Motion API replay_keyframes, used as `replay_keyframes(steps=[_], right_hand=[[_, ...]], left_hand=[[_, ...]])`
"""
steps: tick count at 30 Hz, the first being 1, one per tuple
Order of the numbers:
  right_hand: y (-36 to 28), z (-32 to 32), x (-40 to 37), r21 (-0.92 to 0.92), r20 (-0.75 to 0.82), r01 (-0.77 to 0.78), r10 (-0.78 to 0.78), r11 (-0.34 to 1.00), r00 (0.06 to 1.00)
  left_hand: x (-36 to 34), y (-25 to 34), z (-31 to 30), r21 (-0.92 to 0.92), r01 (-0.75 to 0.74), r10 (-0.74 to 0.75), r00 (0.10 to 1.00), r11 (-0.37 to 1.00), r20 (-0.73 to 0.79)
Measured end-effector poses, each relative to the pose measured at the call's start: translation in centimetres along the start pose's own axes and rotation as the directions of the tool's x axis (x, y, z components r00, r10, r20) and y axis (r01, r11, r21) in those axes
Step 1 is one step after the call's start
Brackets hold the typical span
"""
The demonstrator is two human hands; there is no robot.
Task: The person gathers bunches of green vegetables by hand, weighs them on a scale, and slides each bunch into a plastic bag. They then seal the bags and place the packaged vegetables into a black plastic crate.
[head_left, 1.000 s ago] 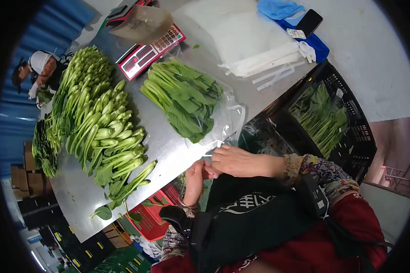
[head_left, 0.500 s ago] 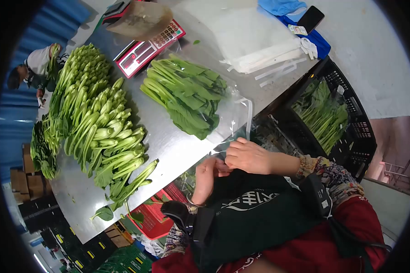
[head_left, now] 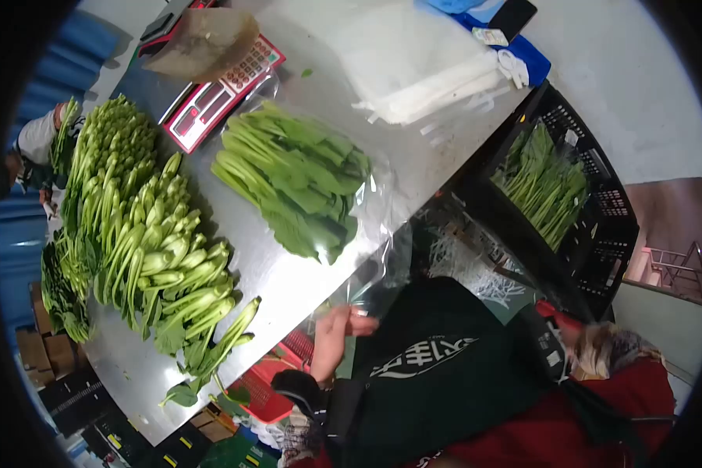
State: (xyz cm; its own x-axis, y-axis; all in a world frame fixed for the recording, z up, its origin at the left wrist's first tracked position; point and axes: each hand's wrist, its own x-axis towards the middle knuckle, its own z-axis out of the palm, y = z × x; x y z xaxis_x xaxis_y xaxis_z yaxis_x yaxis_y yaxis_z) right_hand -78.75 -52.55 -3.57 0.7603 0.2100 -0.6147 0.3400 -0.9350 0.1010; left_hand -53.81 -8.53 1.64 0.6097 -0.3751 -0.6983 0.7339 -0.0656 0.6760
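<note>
A clear plastic bag (head_left: 390, 199) holds a bunch of leafy green vegetables (head_left: 296, 179) on the metal table (head_left: 288, 285). Its loose end hangs over the near edge towards me. My left hand (head_left: 337, 331) is at that end, fingers bent and pressed together on the film. Far to the right my right arm is drawn back beside the apron; only a bit of wrist (head_left: 572, 334) shows below the patterned sleeve (head_left: 612, 351). The fingers of my right hand are hidden.
Left of the bag lies a long heap of green stalks (head_left: 148, 242). Behind stand a red scale (head_left: 218, 101) and a stack of clear bags (head_left: 413, 70). A black crate (head_left: 600, 257) of greens stands right, above white strips (head_left: 476, 269). Another person (head_left: 35, 148) is at far left.
My right hand has left the bag's end and moved right, out of sight. The white strip along the bag's mouth no longer shows there. My left hand has moved slightly down and left.
</note>
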Motion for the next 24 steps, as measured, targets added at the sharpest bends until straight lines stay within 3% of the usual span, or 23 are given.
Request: replay_keyframes(steps=[2, 3, 5, 6, 7, 8, 9, 10, 11, 14, 17, 18, 21, 22, 24], right_hand=[[-0.9, 7.4, -7.2, 0.174, -0.017, -0.061, 0.065, 0.983, 0.998], [-1.4, 6.3, -7.1, 0.381, -0.001, -0.059, 0.064, 0.923, 0.998], [-2.4, 1.8, -4.8, 0.733, 0.016, -0.061, 0.073, 0.678, 0.997], [-2.3, -5.7, 2.8, 0.443, 0.267, -0.314, 0.211, 0.84, 0.94], [-1.8, -11.3, 6.3, 0.6, -0.06, -0.184, 0.274, 0.778, 0.96], [-1.7, -14.9, 9.8, 0.706, -0.225, -0.069, 0.316, 0.705, 0.922], [-2.0, -18.4, 12.7, 0.844, -0.263, 0.036, 0.355, 0.536, 0.897], [-2.7, -20.7, 15.1, 0.835, -0.359, 0.105, 0.389, 0.54, 0.849], [-3.4, -23.9, 16.8, 0.87, -0.315, 0.068, 0.444, 0.489, 0.839], [-4.4, -25.3, 22.1, 0.856, -0.443, 0.179, 0.508, 0.485, 0.739], [-4.4, -24.7, 25.9, 0.883, -0.363, 0.113, 0.509, 0.456, 0.781], [-4.4, -24.4, 26.5, 0.886, -0.395, 0.192, 0.469, 0.423, 0.79], [-4.4, -24.1, 26.6, 0.954, -0.297, 0.258, 0.382, 0.152, 0.875], [-4.1, -24.9, 25.2, 0.945, -0.302, 0.328, 0.363, -0.011, 0.882], [-2.2, -25.1, 21.7, 0.955, -0.231, 0.28, 0.349, -0.097, 0.908]], left_hand=[[-0.4, -0.2, -1.9, 0.115, -0.042, 0.041, 0.999, 0.992, 0.013], [-0.7, -0.6, -2.6, 0.176, -0.051, 0.055, 0.998, 0.983, -0.018], [-0.1, -1.4, -3.4, 0.525, -0.119, 0.283, 0.928, 0.843, -0.244], [0.1, -1.6, -3.4, 0.673, -0.113, 0.422, 0.85, 0.731, -0.316], [0.4, -1.2, -2.4, 0.751, -0.152, 0.585, 0.73, 0.642, -0.353], [0.9, -0.8, -2.2, 0.838, -0.219, 0.717, 0.647, 0.5, -0.259], [1.4, -0.6, -2.1, 0.904, -0.263, 0.822, 0.551, 0.337, -0.147], [1.8, -0.5, -2.1, 0.915, -0.287, 0.844, 0.527, 0.285, -0.098], [2.4, -0.4, -2.3, 0.923, -0.31, 0.863, 0.503, 0.229, -0.045], [3.0, 0.6, -2.3, 0.939, -0.312, 0.861, 0.507, 0.143, 0.037], [4.2, 2.8, -2.8, 0.931, -0.349, 0.878, 0.472, 0.104, 0.079], [5.2, 3.9, -3.0, 0.917, -0.383, 0.888, 0.452, 0.109, 0.084], [8.4, 8.0, -1.6, 0.896, -0.434, 0.881, 0.455, 0.093, 0.129], [9.1, 8.9, -1.1, 0.891, -0.446, 0.87, 0.469, 0.083, 0.154], [11.7, 8.0, -3.0, 0.92, -0.371, 0.796, 0.591, 0.126, 0.13]])
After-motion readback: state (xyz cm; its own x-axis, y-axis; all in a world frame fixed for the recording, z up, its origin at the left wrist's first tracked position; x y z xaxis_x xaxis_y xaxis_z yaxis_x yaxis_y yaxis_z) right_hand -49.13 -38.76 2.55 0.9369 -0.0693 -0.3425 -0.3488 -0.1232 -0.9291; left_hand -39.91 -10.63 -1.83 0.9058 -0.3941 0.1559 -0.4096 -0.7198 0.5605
